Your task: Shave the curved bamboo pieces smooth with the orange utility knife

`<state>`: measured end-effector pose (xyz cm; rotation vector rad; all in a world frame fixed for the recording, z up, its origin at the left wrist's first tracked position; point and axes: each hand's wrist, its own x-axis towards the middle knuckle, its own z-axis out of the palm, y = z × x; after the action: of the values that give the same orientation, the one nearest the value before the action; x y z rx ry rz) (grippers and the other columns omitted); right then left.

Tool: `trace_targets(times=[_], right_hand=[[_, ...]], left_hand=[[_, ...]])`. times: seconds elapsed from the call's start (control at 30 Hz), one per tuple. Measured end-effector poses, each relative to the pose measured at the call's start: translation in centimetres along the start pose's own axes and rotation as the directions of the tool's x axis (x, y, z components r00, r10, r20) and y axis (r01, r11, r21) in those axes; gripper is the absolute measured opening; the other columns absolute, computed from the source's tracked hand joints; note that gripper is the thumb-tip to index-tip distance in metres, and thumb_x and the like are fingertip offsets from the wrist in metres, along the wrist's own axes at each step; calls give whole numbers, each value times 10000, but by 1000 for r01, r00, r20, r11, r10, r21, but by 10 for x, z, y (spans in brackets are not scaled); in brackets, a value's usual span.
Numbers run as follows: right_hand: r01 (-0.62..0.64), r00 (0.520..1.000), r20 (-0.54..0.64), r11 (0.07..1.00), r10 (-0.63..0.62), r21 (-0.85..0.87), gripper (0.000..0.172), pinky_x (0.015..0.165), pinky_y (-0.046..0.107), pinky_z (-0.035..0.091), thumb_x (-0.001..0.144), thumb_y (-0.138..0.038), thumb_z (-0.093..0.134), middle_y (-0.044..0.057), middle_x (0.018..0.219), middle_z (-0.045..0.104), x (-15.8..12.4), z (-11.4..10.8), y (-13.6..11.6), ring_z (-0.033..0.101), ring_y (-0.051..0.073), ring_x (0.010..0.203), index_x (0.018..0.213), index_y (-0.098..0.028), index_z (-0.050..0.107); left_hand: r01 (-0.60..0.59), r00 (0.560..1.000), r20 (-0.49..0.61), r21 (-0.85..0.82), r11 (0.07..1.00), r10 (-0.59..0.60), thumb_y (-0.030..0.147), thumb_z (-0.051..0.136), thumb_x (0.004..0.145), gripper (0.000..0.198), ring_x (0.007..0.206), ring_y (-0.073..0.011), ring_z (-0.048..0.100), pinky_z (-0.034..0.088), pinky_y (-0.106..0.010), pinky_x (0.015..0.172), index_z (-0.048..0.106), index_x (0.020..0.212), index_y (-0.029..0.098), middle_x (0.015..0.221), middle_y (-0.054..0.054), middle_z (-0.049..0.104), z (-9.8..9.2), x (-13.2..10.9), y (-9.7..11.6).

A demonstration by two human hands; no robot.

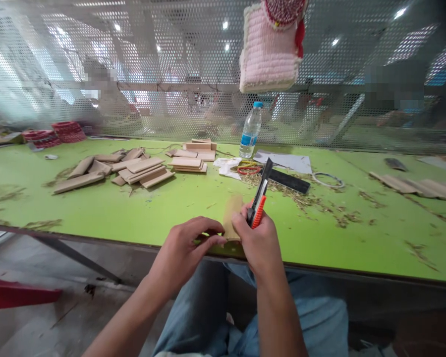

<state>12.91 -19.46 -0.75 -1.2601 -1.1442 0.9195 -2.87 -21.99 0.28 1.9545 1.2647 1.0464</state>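
Observation:
My right hand (262, 238) is wrapped round a utility knife (259, 206) with a black and orange handle, its blade end pointing up and away from me. The thumb of that hand also rests against a flat tan cardboard-like piece (231, 218) at the table's near edge. At the piece's lower left corner, my left hand (193, 243) has its thumb and bent fingers brought together in a pinch on the edge. The palms and the underside of the piece are hidden.
Several similar tan pieces (144, 171) lie piled at left centre. A water bottle (250, 130) stands by the perforated screen (163, 109). A black flat bar (285, 180), rubber bands (249, 170) and shavings (319, 203) lie to the right. A pink quilted item (269, 59) hangs above.

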Motion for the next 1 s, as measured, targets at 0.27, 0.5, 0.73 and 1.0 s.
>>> trace_targets(times=[0.27, 0.5, 0.73, 1.0], right_hand=[[7, 1000, 7, 1000, -7, -9, 229, 502, 217, 324, 759, -340, 639, -93, 600, 365, 1, 0, 2, 334, 86, 513, 710, -232, 443], [-12, 1000, 22, 1000, 11, 28, 229, 485, 203, 318, 750, -327, 645, -94, 606, 357, 0, -1, 3, 325, 80, 517, 717, -229, 441], [-25, 998, 52, 999, 23, 33, 243, 482, 194, 332, 770, -334, 638, -93, 601, 352, 0, -1, 3, 340, 80, 520, 713, -228, 427], [-5, 998, 61, 999, 2, 39, 252, 495, 190, 322, 775, -316, 638, -95, 594, 352, -1, 0, 1, 338, 76, 526, 693, -224, 418]], left_hand=[[7, 1000, -13, -23, 1000, -7, 224, 666, 904, 67, 808, -136, 707, 501, -200, 736, 727, 933, 224, 878, 16, 754, 1, 0, 0], [23, 1000, -11, -14, 1000, -23, 214, 676, 894, 63, 784, -115, 692, 479, -174, 723, 738, 904, 217, 856, 32, 755, -1, 1, 3], [13, 1000, -15, 20, 1000, -12, 216, 638, 924, 103, 809, -114, 687, 476, -180, 755, 740, 935, 229, 885, 31, 759, -1, 1, 2], [47, 998, -27, -25, 999, -48, 235, 718, 867, 52, 830, -126, 697, 489, -182, 737, 747, 910, 229, 891, 29, 763, 0, 2, 2]])
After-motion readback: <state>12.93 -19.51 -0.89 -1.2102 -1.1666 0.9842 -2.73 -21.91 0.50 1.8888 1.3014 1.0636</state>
